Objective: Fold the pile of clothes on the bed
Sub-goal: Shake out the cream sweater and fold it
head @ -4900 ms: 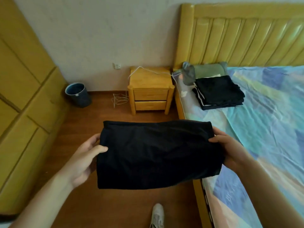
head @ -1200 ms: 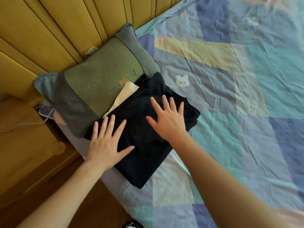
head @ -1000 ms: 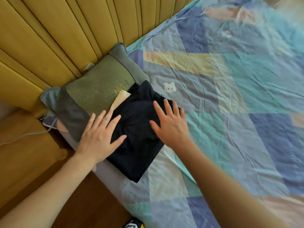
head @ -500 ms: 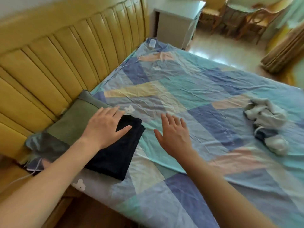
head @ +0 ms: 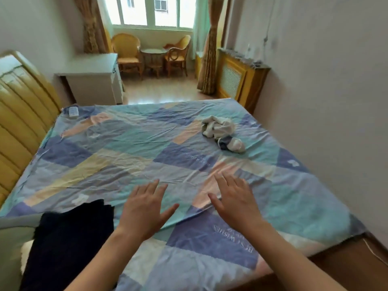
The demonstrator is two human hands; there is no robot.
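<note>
A stack of folded black clothes (head: 67, 238) lies at the near left of the bed (head: 147, 148), which has a patchwork sheet of blue, teal and cream. A crumpled heap of white and grey clothes (head: 221, 132) sits far off on the right half of the sheet. My left hand (head: 144, 208) hovers over the sheet just right of the black stack, fingers spread, holding nothing. My right hand (head: 235, 198) is beside it, also flat with spread fingers and empty. Both hands are well short of the crumpled heap.
A yellow padded headboard (head: 19, 114) runs along the left. A grey-green pillow (head: 14, 229) edge shows beside the black stack. Beyond the bed stand a white cabinet (head: 92, 76), wicker chairs (head: 176, 55) with a small table, and a radiator cover (head: 241, 78) by the right wall.
My hands pressed the folded black garment onto the stack, then lifted off it. My view swung right across the bed, and both hands now hover over the bare sheet.
</note>
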